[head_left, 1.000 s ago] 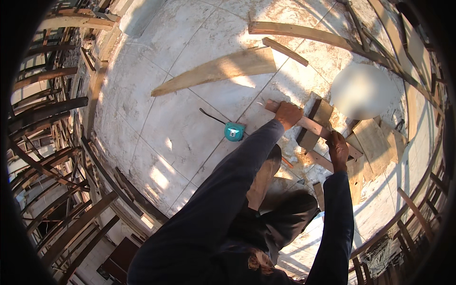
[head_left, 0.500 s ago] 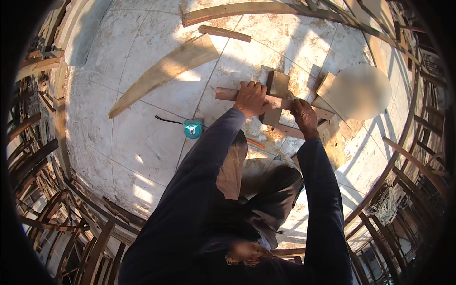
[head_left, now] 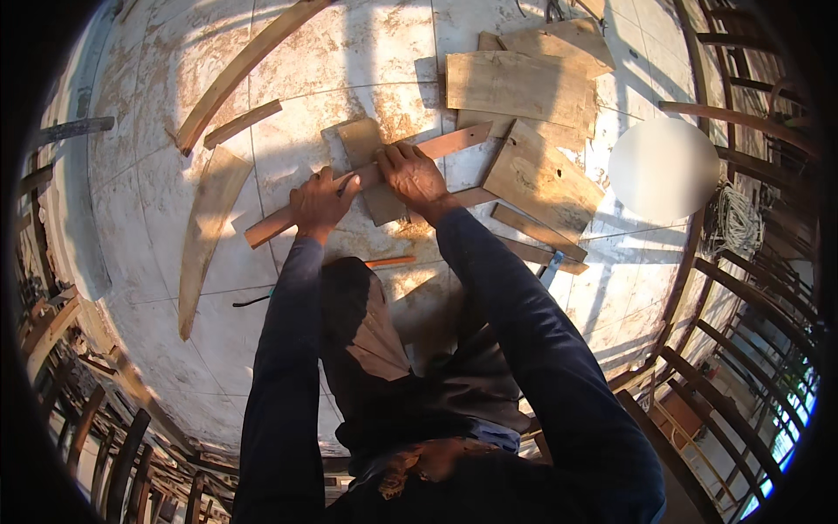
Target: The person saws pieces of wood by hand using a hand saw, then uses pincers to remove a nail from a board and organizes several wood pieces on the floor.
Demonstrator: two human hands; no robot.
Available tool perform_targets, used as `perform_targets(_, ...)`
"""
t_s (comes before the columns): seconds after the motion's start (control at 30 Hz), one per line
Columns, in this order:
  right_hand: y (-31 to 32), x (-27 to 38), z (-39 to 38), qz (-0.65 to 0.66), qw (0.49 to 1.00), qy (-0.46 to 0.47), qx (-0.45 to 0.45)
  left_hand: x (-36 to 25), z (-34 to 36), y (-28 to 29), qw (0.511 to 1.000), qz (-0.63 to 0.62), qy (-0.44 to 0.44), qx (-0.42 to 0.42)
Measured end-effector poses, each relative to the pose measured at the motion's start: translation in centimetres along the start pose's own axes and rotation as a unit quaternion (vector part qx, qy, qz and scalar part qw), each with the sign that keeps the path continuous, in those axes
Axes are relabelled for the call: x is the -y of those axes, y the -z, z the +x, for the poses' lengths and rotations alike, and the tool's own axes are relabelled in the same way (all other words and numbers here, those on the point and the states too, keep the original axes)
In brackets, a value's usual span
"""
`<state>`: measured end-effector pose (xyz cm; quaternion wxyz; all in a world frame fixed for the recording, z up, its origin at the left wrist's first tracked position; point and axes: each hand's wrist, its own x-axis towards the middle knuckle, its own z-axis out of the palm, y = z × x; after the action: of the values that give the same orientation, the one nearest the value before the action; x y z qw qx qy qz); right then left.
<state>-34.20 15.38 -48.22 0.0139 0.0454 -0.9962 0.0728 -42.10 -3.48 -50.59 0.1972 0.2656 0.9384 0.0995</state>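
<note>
A reddish-brown wooden strip (head_left: 458,140) lies diagonally across a short wide wood block (head_left: 353,137) on the floor. My left hand (head_left: 325,201) grips the strip left of the block, fingers curled around it. My right hand (head_left: 412,182) grips it over the block, fingers bent. A thin orange stick (head_left: 391,260) lies beside my knee. A black strap (head_left: 249,302) shows left of my left forearm, which hides nearly all of the teal tape measure. A blue-grey tool (head_left: 550,267) rests to the right of my right forearm.
Flat boards (head_left: 515,83) are piled to the right on the tiled floor (head_left: 148,227). A tapered plank (head_left: 209,240) and a curved beam (head_left: 244,65) lie at left. Many upright timbers (head_left: 742,384) line both sides. Coiled cord (head_left: 733,218) is at right; a blurred patch covers something beside it.
My view has turned, so the strip now slants up to the right and the floor pieces appear shifted. Both hands still hold the strip. The tape measure has slipped behind my left forearm.
</note>
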Motion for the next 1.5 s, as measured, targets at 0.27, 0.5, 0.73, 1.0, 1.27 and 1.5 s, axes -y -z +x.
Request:
perform_targets(0.27,1.2,-0.6,-1.8,0.180,0.971,-0.116,-0.106,2.8,-0.3,-1.1,0.999,0.003,0.010,-0.035)
perform_targets(0.5,0.3,-1.0,-2.1,0.177,0.967,-0.144,-0.113,2.7,-0.4,-0.8,1.000,-0.014,-0.009,-0.014)
perform_targets(0.73,-0.6,-0.3,-1.3,0.198,0.943,-0.255,-0.080,-2.9,1.0,0.0,0.992,0.021,0.018,-0.122)
perform_targets(1.0,1.0,-0.3,-2.6,0.229,0.940,-0.242,-0.077,-6.5,1.9,-2.7,0.990,0.055,0.102,-0.081)
perform_targets(1.27,6.0,-0.7,-26.2,0.225,0.812,-0.517,-0.149,-4.9,2.4,-4.4,0.972,0.157,0.032,-0.171)
perform_targets(1.5,3.8,9.9,-50.6,0.183,0.737,-0.650,0.020,-5.5,2.4,-3.2,0.976,0.181,0.070,-0.098)
